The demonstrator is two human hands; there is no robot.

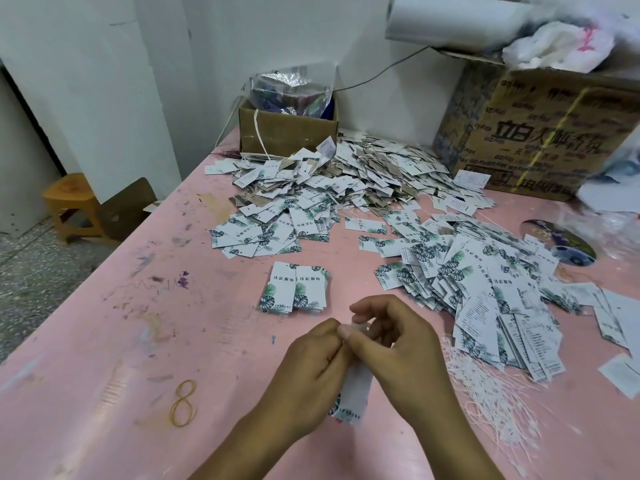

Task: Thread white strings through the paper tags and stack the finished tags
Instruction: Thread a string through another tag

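My left hand point(304, 379) and my right hand point(398, 344) meet over the near middle of the pink table point(104, 341). Between them hangs a white paper tag point(351, 396) with a leaf print at its lower end. Both hands pinch its top end, which their fingers hide; whether a string is there I cannot tell. Two small neat stacks of tags point(294, 287) lie side by side just beyond my hands. A bundle of white strings point(491, 393) lies loose to the right. A heap of loose tags point(485, 292) spreads at the right.
A bigger pile of tags point(329, 181) fills the far middle, in front of a small cardboard box point(287, 131). A large printed carton point(540, 133) stands at the back right. Yellow rubber bands point(183, 403) lie near left. A wooden stool point(74, 206) stands on the floor at left.
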